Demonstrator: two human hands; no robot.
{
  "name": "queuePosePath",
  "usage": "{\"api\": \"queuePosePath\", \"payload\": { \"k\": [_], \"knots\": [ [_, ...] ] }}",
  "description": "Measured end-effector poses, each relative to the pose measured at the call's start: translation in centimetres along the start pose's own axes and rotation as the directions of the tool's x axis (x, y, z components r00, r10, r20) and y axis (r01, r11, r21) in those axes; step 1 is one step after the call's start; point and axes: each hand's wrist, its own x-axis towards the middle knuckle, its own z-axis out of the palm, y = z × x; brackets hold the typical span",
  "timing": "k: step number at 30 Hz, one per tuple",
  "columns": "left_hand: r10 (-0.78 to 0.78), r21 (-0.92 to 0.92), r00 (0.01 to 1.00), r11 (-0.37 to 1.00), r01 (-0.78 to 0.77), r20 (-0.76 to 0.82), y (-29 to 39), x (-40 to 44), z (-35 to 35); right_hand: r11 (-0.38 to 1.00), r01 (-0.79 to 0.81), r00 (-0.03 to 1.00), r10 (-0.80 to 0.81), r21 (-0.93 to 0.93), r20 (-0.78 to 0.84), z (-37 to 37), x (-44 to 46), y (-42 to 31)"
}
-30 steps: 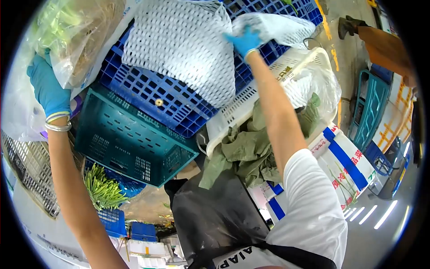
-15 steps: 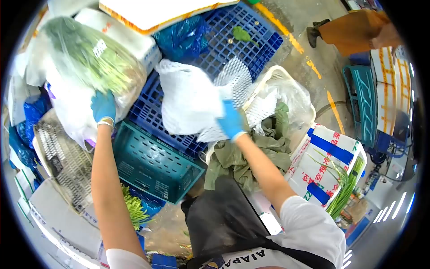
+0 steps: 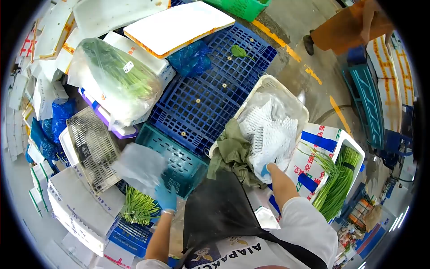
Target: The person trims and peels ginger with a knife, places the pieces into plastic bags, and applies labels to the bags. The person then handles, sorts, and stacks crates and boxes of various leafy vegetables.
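My left hand [image 3: 165, 197], in a blue glove, is low over the front of the teal crate. Its fingers close on the edge of a translucent plastic sheet [image 3: 139, 163], blurred by motion. My right hand [image 3: 266, 172], also gloved, grips the near end of white foam netting [image 3: 272, 134] bunched in a cream basket [image 3: 302, 105]; its fingers are partly hidden. Olive-green crumpled cloth or plastic [image 3: 235, 150] hangs over the basket's near left side. A clear bag of leafy green stalks [image 3: 121, 78] lies on a white foam box at left.
A blue slatted pallet [image 3: 201, 101] lies ahead, with a loose leaf [image 3: 239, 52] and a white foam lid [image 3: 179, 27] on it. The teal crate [image 3: 181, 157] stands nearer. Long green stems [image 3: 338, 184] lie in a box at right; cut greens [image 3: 139, 206] at left. Another person [image 3: 349, 27] stands upper right.
My left hand has come back from the bagged greens and now has the plastic sheet. My right hand has brought the white foam netting from over the pallet into the cream basket.
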Motion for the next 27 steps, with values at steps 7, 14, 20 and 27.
{"api": "queuePosePath", "payload": {
  "k": [7,14,20,27],
  "knots": [
    [-0.214,-0.155,0.966,0.959,0.236,0.146,-5.4,-11.8,4.0,0.971,0.157,0.883,-0.219,-0.177,-0.416,-20.0,-13.0,-3.1],
    [-0.556,-0.433,0.817,0.706,0.56,0.15,-6.0,-16.7,6.2,0.143,0.662,0.71,-0.436,0.736,-0.553,-40.9,-21.7,-24.1],
    [-0.702,-0.469,0.678,0.535,0.703,0.216,-6.9,-24.0,10.1,-0.223,0.664,0.644,-0.315,0.713,-0.698,-53.6,-19.2,-42.3],
    [-0.816,-0.386,0.449,0.306,0.87,0.364,-8.2,-32.7,14.0,-0.638,0.375,0.636,-0.351,0.673,-0.687,-53.9,-14.1,-44.3]
  ]
}}
